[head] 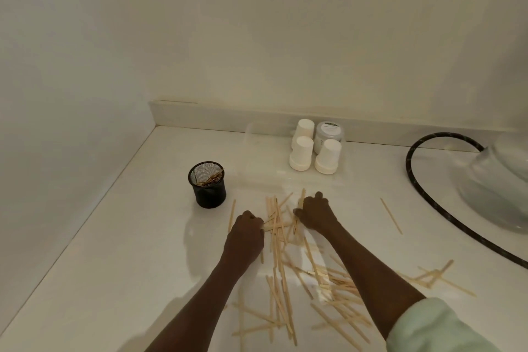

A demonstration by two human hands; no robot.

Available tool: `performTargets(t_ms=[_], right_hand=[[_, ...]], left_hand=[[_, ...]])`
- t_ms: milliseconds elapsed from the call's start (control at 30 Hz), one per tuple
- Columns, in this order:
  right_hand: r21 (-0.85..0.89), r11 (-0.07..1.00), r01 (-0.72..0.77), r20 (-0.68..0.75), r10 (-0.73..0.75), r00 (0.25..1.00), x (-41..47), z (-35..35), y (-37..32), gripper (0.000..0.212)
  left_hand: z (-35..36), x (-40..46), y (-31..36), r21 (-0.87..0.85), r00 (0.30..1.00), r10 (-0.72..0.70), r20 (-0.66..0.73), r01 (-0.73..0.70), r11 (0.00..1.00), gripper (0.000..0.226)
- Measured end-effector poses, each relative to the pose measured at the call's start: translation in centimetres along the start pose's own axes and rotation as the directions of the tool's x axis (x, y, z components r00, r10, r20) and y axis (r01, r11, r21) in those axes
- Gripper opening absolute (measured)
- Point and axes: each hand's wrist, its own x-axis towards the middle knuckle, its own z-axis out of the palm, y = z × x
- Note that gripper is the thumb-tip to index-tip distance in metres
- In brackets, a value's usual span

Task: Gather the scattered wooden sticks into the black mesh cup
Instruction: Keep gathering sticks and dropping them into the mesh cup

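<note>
Several pale wooden sticks (281,274) lie scattered over the white counter (120,260), from its middle toward the near right. The black mesh cup (208,185) stands upright to the left of them with a few sticks inside. My left hand (246,233) rests on the pile's left edge, fingers curled around the ends of some sticks. My right hand (315,213) presses on the pile's far right side, fingers bent over a few sticks. A single stick (391,216) lies apart to the right.
Three upturned white paper cups (300,153) and a lidded white jar (329,133) stand near the back wall. A black hose (423,197) curves along the right beside a glass basin (497,188). A wall borders the counter on the left.
</note>
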Motion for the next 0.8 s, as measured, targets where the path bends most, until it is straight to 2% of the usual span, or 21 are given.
performTargets(t_ms=[67, 133, 167, 233, 333, 400, 500, 567, 700, 800], right_hand=[[0.061, 0.998, 0.034, -0.025, -0.033, 0.999, -0.6, 0.9, -0.2, 0.041], [0.160, 0.985, 0.060, -0.037, -0.055, 0.998, -1.0, 1.6, -0.6, 0.033], [0.214, 0.976, 0.037, -0.046, -0.028, 0.999, -1.3, 1.7, -0.9, 0.032], [0.195, 0.981, 0.018, -0.063, -0.006, 0.998, -1.6, 2.1, -1.5, 0.036], [0.136, 0.990, -0.036, -0.079, 0.047, 0.996, -1.9, 2.9, -2.9, 0.062], [0.160, 0.985, -0.070, -0.096, 0.086, 0.992, -2.3, 3.4, -4.3, 0.073], [0.076, 0.994, -0.082, -0.170, 0.094, 0.981, -2.8, 4.4, -6.3, 0.078], [0.047, 0.996, -0.076, -0.209, 0.085, 0.974, -3.2, 4.8, -7.3, 0.070], [0.118, 0.991, -0.063, -0.197, 0.085, 0.977, -3.6, 4.2, -7.8, 0.036], [0.138, 0.989, -0.052, -0.193, 0.078, 0.978, -3.7, 3.5, -7.2, 0.023]], left_hand=[[-0.3, 0.0, 0.4, -0.011, 0.999, -0.045, -0.027, 0.044, 0.999, 0.021], [-0.7, 0.2, 0.4, -0.046, 0.985, -0.120, -0.127, 0.115, 0.992, 0.011], [-0.9, 0.3, 0.2, -0.090, 0.967, -0.191, -0.168, 0.177, 0.980, 0.014], [-1.7, 0.4, 0.2, -0.113, 0.938, -0.315, -0.142, 0.301, 0.947, 0.030], [-1.0, -0.1, -0.8, 0.003, 0.973, -0.201, -0.109, 0.203, 0.979, 0.022], [-0.8, -0.4, -0.9, -0.048, 0.971, -0.215, -0.103, 0.211, 0.976, 0.027], [-0.5, -0.6, -0.9, -0.095, 0.961, -0.247, -0.125, 0.236, 0.967, 0.035], [-0.9, -0.4, -0.5, -0.088, 0.955, -0.283, -0.093, 0.275, 0.957, 0.035], [-1.7, 0.4, -0.4, -0.067, 0.913, -0.409, 0.009, 0.408, 0.910, 0.021], [-1.9, 0.8, -0.4, 0.001, 0.911, -0.407, 0.071, 0.408, 0.913, 0.010]])
